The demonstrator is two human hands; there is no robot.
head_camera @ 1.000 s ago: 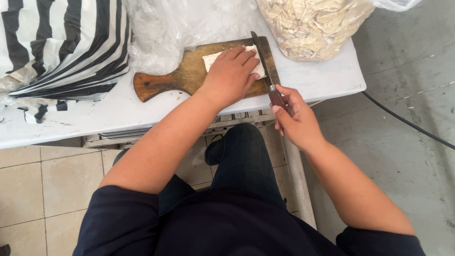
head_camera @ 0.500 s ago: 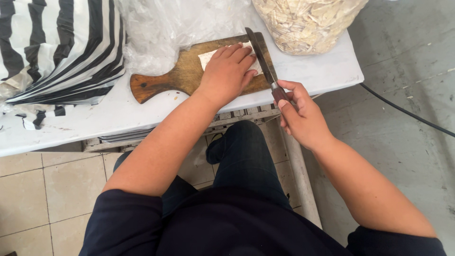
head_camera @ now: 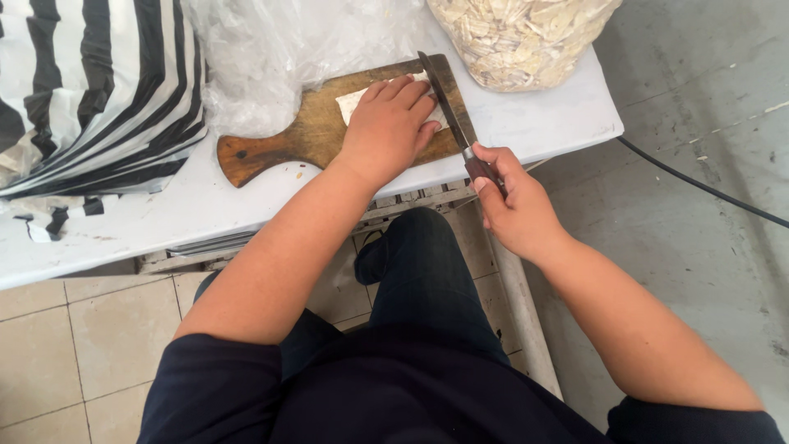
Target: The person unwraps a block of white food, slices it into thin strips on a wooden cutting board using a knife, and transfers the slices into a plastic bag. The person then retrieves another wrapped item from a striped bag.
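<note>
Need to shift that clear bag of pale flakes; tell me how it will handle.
The clear bag of flakes bulges, so it will probably sag and change shape. Its film looks thin, likely slippery. It sits near the white table edge and might slump off.

My head camera looks steeply down, close over my lap, arms and the table (head_camera: 542,123) edge.
</note>
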